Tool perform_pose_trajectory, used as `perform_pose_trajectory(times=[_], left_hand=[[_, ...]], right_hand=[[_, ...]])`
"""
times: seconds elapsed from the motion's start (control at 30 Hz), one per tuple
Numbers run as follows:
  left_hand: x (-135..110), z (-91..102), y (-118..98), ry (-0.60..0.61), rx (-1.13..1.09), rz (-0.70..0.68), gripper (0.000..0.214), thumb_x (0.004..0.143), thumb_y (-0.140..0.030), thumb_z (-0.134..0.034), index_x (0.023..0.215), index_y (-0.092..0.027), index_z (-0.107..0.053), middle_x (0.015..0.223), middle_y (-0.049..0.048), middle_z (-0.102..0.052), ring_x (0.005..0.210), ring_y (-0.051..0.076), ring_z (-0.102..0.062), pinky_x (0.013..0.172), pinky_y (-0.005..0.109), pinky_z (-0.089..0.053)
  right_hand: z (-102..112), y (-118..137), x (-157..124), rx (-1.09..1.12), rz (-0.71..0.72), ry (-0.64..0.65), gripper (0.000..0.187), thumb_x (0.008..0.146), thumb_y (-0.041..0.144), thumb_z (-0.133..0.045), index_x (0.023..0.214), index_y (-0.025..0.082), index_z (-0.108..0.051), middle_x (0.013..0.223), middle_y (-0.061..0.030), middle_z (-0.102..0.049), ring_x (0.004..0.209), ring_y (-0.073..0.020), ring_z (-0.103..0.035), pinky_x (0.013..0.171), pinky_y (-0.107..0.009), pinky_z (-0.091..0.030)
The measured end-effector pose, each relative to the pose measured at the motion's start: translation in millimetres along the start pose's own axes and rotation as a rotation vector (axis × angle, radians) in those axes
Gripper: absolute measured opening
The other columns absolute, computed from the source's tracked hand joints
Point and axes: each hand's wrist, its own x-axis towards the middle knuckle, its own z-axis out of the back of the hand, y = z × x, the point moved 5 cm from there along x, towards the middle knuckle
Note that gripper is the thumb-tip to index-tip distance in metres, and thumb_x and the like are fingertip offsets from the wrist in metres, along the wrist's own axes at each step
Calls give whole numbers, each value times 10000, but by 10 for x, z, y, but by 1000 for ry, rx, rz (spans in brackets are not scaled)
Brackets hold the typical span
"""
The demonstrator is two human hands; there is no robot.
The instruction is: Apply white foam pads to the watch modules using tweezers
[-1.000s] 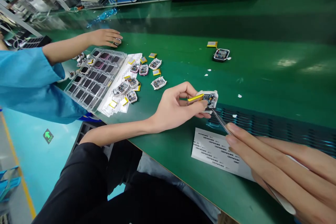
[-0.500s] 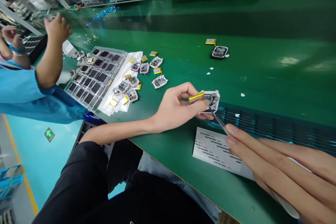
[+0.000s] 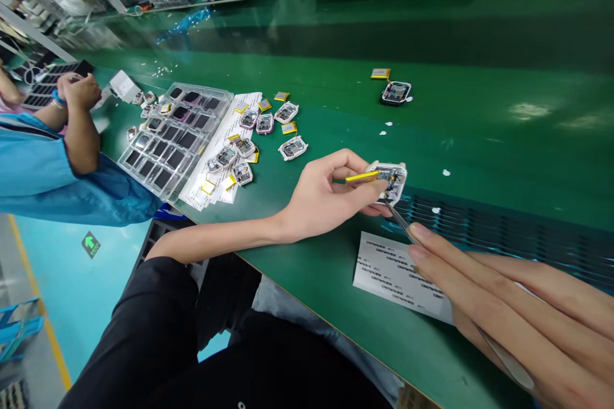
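The left hand [image 3: 323, 198] pinches a white case [image 3: 396, 182] right of centre, apparently steadying it for tweezers [image 3: 400, 221] the right hand [image 3: 518, 310] grips, lower right.

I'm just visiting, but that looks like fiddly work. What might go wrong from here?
The thin metal tool in the right grip meets the lower edge of the open white unit; a slip might scratch the exposed electronics.

The yellow pack juts out of that unit beside the left grip, so it could get bumped.

Other open units lie loose nearby; a stray arm might knock them.
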Motion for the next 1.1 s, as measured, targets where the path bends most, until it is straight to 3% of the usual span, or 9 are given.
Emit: perform_pose_trajectory(times=[0.17,0.37,0.5,0.73,0.83,0.93,1.03,1.1], left_hand=[[31,13,54,-7,39,-93,357,872,-293,-777,1170,-202,-604,647,-100,-619,683,146,-781,680,253,-688],[37,11,53,9,58,-109,278,910,-267,-721,1151,-184,-611,673,-80,-635,707,154,-794,669,247,-688],[50,19,26,8,37,-113,387,832,-333,-822,1127,-190,-616,699,-75,-671,707,160,-792,695,270,-696],[107,67,77,9,38,-53,476,738,-339,-879,1088,-192,-592,739,-65,-701,702,160,-784,723,278,-672],[238,158,-9,-23,205,-163,423,783,-331,-825,1114,-194,-599,746,-55,-690,668,158,-771,644,256,-624],[576,358,-197,-123,528,-321,319,859,-262,-716,1163,-195,-645,834,-16,-706,669,150,-748,659,280,-600],[1048,654,-408,-295,961,-413,319,869,-172,-687,1187,-195,-691,1008,67,-762,906,221,-751,939,408,-594],[1353,835,-469,-345,1209,-324,348,866,-153,-695,1211,-192,-707,1112,119,-775,1076,297,-716,1039,504,-550]], right_hand=[[-18,50,90,-48,7,-8,624,1022,160,-567,1624,143,-402,1355,-74,-728,1048,-216,-755,928,-364,-593],[5,33,58,20,-121,8,585,1061,233,-468,1641,225,-392,1458,-75,-669,1137,-255,-737,903,-435,-612],[15,53,96,-48,-31,-66,571,1029,192,-540,1595,175,-463,1347,-52,-740,1038,-210,-751,877,-369,-610],[69,8,107,-31,-61,-54,593,1042,230,-521,1627,207,-423,1418,-81,-694,1050,-248,-758,892,-414,-612],[108,21,166,-125,22,-12,681,1012,189,-580,1655,175,-356,1374,-80,-710,1004,-231,-767,826,-384,-629],[120,36,215,-180,98,8,734,966,95,-628,1643,92,-344,1329,-95,-726,949,-222,-768,840,-361,-617],[146,46,233,-203,135,-85,700,960,71,-636,1615,62,-389,1273,-93,-752,882,-213,-762,812,-353,-595],[149,49,242,-215,151,-134,663,970,79,-632,1599,69,-423,1259,-90,-760,855,-204,-759,790,-345,-585]])
